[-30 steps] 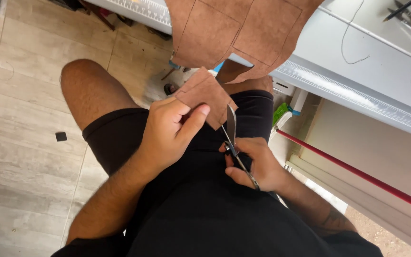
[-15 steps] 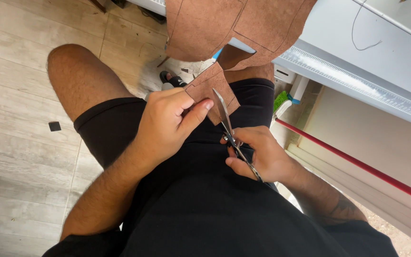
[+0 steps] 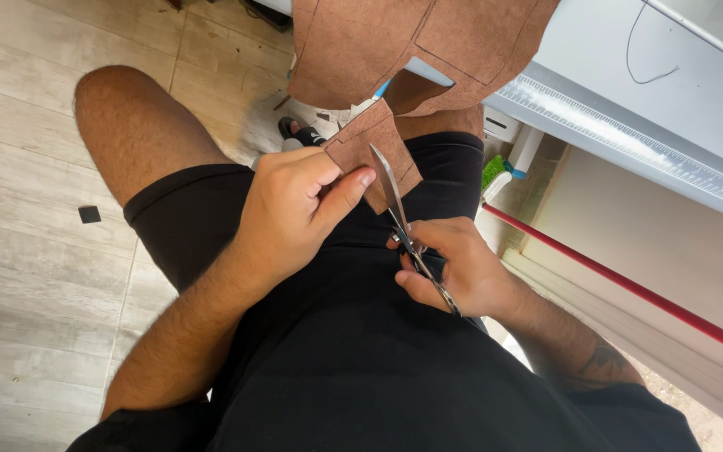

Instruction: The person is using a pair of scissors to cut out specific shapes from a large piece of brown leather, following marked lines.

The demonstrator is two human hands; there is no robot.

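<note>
1. Left hand [image 3: 294, 205]: closed on a small brown leather piece [image 3: 374, 146], pinched between thumb and fingers, at 12 o'clock above the lap
2. Right hand [image 3: 453, 268]: clamped around scissors [image 3: 403, 226], blades parted, pointed toward 11 o'clock into the piece
3. Large brown leather sheet [image 3: 412, 42]: draped off the white table [image 3: 629, 125] edge at 12 o'clock

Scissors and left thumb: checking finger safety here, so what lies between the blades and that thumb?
In the head view, only the small brown leather piece lies between the scissors in the right hand and the left hand thumb.
</note>
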